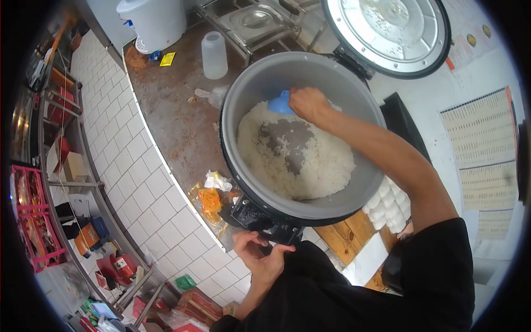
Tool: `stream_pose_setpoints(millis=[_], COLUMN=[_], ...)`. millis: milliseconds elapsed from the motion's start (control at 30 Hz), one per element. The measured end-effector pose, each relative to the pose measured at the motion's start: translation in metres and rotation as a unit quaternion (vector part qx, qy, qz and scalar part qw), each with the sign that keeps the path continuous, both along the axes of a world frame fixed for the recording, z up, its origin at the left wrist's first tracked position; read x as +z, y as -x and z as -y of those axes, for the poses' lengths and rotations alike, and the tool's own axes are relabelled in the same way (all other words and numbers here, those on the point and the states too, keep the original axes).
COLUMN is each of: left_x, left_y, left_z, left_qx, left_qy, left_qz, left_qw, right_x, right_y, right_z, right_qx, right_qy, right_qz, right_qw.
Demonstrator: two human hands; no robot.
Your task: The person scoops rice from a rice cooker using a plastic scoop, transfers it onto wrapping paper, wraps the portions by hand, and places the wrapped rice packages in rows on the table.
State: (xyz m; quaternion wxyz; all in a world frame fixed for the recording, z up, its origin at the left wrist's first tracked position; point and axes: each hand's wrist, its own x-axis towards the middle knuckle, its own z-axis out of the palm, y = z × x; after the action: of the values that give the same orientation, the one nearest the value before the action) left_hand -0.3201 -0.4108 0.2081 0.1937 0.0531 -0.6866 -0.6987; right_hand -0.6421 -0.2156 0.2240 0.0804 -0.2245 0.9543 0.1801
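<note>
A large rice cooker (pixel 373 149) stands with its lid (pixel 409 33) raised. White rice (pixel 326 166) lies in a ring along the inside, and grey pot bottom shows through the middle. My right hand (pixel 310 105) is inside the pot, closed around a blue rice scoop (pixel 281 104) that touches the rice near the far wall. My left hand (pixel 259 259) is at the cooker's near side, thumb and fingers around the black front handle (pixel 285 235); part of this grip is hidden.
A translucent plastic bottle (pixel 214 55), a yellow packet (pixel 167 59) and a white tub (pixel 152 25) stand on the brown counter (pixel 171 119). Orange packaging (pixel 210 200) lies beside the cooker. Eggs (pixel 390 205) are stacked at right. Shelving lines the tiled floor (pixel 130 166) at left.
</note>
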Motion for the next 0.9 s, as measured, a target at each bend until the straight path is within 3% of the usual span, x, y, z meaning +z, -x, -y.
stream_pose_setpoints(millis=[167,233,267,333,367,433,667,733,867,900], left_x=[0.005,0.0,0.002,0.007,0.008,0.01,0.018,0.02,0.021,0.02], left_y=[0.0,0.0,0.001,0.0,-0.001,0.001,0.002,0.002,0.002,0.003], left_z=[0.003,0.002,0.002,0.001,0.002,0.002,0.003,0.007,0.006,0.006], left_qx=[-0.009,-0.002,-0.009,0.002,-0.007,-0.009,0.018,-0.011,-0.017,-0.018], left_qy=[-0.004,-0.001,0.003,-0.032,-0.026,-0.019,0.025,0.073,0.034,0.026], left_qz=[0.014,0.02,0.018,0.038,0.043,0.049,0.085,0.08,0.085,0.076], left_qw=[1.0,1.0,1.0,0.999,0.999,0.999,0.996,0.994,0.996,0.997], right_x=[0.014,0.024,0.01,-0.022,-0.024,0.037,0.074,0.1,0.123,0.123], right_y=[-0.015,-0.048,-0.05,-0.063,-0.07,-0.091,-0.15,-0.163,-0.17,-0.16], right_z=[0.014,0.03,0.017,-0.006,-0.01,0.007,-0.001,-0.01,-0.036,-0.044], right_qx=[0.044,0.067,0.062,0.235,0.227,0.082,0.103,0.099,0.105,0.136], right_qy=[0.021,-0.015,-0.01,0.086,0.095,-0.001,0.072,0.139,0.232,0.193], right_qz=[0.108,0.243,0.242,0.172,0.175,0.318,0.357,0.291,0.208,0.234], right_qw=[0.993,0.968,0.968,0.953,0.953,0.944,0.926,0.941,0.944,0.943])
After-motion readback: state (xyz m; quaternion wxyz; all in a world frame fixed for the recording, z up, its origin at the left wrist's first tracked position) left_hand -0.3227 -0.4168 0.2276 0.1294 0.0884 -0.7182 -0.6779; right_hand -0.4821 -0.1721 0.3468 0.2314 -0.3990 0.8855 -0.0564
